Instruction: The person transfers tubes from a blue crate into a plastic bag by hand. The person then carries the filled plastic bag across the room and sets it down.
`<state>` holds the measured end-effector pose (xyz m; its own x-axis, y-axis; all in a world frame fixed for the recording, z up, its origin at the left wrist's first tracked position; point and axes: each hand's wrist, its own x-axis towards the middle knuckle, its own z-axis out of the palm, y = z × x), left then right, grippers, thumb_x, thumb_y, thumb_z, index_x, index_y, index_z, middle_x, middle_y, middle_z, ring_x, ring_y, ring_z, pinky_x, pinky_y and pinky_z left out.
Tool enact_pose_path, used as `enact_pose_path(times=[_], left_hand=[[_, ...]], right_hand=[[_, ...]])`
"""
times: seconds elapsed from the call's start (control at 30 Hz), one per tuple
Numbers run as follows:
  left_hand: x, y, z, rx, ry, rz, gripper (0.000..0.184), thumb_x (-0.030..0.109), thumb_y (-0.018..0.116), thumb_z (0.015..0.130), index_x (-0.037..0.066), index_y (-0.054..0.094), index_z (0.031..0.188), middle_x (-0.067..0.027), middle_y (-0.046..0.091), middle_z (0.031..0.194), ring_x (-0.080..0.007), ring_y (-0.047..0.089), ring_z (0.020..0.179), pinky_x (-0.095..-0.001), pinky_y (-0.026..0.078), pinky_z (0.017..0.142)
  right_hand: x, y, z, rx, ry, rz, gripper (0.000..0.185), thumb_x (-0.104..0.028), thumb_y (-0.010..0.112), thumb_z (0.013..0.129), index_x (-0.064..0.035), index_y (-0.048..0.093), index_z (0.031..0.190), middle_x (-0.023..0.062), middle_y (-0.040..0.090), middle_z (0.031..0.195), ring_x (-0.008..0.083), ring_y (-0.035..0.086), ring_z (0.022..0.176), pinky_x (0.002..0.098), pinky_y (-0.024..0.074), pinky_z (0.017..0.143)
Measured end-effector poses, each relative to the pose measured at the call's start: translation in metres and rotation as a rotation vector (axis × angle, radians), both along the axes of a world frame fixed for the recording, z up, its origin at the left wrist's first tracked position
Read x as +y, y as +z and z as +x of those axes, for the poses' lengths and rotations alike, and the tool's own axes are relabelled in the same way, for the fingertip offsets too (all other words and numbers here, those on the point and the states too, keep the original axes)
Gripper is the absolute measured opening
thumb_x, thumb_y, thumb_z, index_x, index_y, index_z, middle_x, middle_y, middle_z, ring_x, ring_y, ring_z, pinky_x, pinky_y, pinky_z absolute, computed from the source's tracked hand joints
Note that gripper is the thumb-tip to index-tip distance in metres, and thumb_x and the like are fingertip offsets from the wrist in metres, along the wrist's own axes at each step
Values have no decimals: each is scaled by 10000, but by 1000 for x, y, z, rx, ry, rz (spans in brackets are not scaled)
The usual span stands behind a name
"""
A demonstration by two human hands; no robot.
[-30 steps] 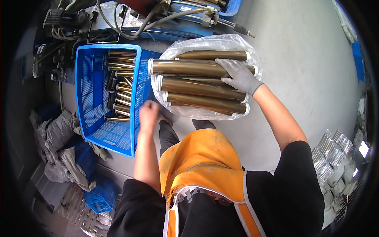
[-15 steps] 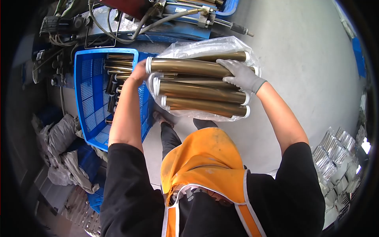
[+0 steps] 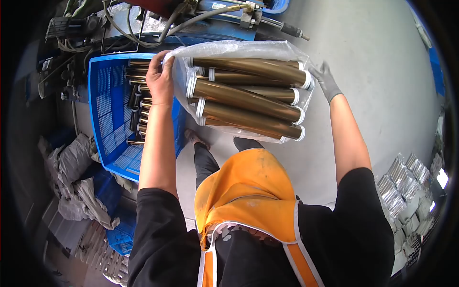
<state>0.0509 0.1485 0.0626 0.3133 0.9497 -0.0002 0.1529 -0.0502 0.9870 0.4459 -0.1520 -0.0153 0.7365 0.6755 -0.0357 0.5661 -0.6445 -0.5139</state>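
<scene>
Several bronze tubes [image 3: 248, 99] with white ringed ends lie side by side in a clear plastic bag [image 3: 224, 48]. My bare left hand [image 3: 160, 79] pinches the bag's upper left edge and pulls it up, above the blue basket's right rim. My right hand [image 3: 326, 82], in a grey glove, is at the bag's right side by the tube ends, its fingers apart; whether its fingertips touch the plastic is unclear. Left of the bag stands a blue basket [image 3: 106, 158] with thinner bronze tubes [image 3: 143, 115] inside.
A machine with hoses and a metal rod [image 3: 282, 27] runs along the top. Grey cloths [image 3: 79, 162] and a blue crate [image 3: 122, 237] are at the lower left. Silvery wrapped bundles [image 3: 399, 191] are stacked at the right. The grey floor [image 3: 373, 62] shows at the upper right.
My left hand has gone from the upper tube's left end to the bag's edge, which has risen. My right hand has let go of that tube and moved right. The upper tubes lie lower and tilted.
</scene>
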Motion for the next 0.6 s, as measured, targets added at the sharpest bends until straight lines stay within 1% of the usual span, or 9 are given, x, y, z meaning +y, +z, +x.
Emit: enact_pose_path(times=[0.07, 0.13, 0.17, 0.23, 0.27, 0.33, 0.43, 0.53, 0.6], left_hand=[[-10, 8, -7, 41, -41, -29, 334, 98, 682, 896, 20, 583, 1205, -81, 631, 1118, -150, 584, 1014, -265, 443, 923], [-30, 8, -30, 53, -89, -117, 563, 232, 665, 912, 20, 436, 1382, -161, 505, 1352, -231, 485, 1235, -356, 359, 1065], [-52, -2, -44, 94, 11, -184, 706, 270, 708, 862, 52, 367, 1440, -160, 434, 1397, -234, 438, 1262, -367, 364, 1049], [-110, -31, -77, 232, 67, -316, 734, 450, 548, 937, 50, 272, 1486, -189, 326, 1497, -321, 286, 1402, -411, 217, 1152], [-147, -66, -92, -184, 168, -675, 765, 529, 492, 944, 87, 224, 1508, -152, 288, 1523, -312, 274, 1406, -440, 222, 1147], [-218, -73, -102, -212, 199, -1137, 860, 593, 516, 915, 185, 91, 1542, -68, 229, 1554, -315, 288, 1403, -512, 259, 1125], [-275, -66, -60, -242, 276, -1173, 852, 364, 655, 920, 96, 102, 1511, -134, 291, 1504, -271, 459, 1262, -460, 420, 1020], [-275, -79, -41, -205, 367, -1114, 751, 381, 647, 926, 54, 248, 1471, -118, 433, 1428, -222, 490, 1219, -412, 432, 981], [-272, -75, -37, -286, 318, -1016, 609, 403, 623, 940, 7, 434, 1363, -72, 566, 1273, -164, 526, 1126, -344, 436, 925]], right_hand=[[-17, -15, 2, 1573, -539, 99, 533, -253, 610, 928, -74, 429, 1396, 144, 594, 1249, 250, 601, 1121, 394, 475, 999], [-22, -42, 6, 1620, -444, 189, 520, -246, 605, 931, -57, 433, 1384, 137, 606, 1225, 245, 615, 1096, 390, 493, 973], [-26, -49, 4, 1662, -364, 279, 507, -239, 599, 935, -40, 437, 1372, 130, 619, 1201, 241, 628, 1071, 386, 511, 947], [-21, -42, 1, 1625, -384, 281, 434, -205, 570, 949, 14, 475, 1311, 134, 637, 1154, 228, 625, 1065, 356, 513, 929], [-20, -39, 0, 1486, -392, 284, 431, -224, 570, 951, 18, 488, 1299, 138, 627, 1174, 225, 623, 1067, 365, 506, 925], [-25, -34, -2, 1343, -399, 282, 430, -242, 570, 952, 21, 501, 1286, 142, 616, 1194, 223, 620, 1068, 373, 499, 920], [-40, -29, -12, 1033, -396, 254, 448, -274, 569, 953, 42, 516, 1266, 147, 620, 1176, 215, 608, 1057, 352, 487, 900], [-56, -17, -27, 754, -392, 167, 469, -314, 569, 952, 48, 531, 1249, 142, 631, 1157, 218, 597, 1043, 332, 472, 895], [-61, -5, -26, 514, -111, 7, 445, -315, 544, 963, 54, 553, 1212, 149, 640, 1124, 216, 594, 1019, 339, 464, 895]])
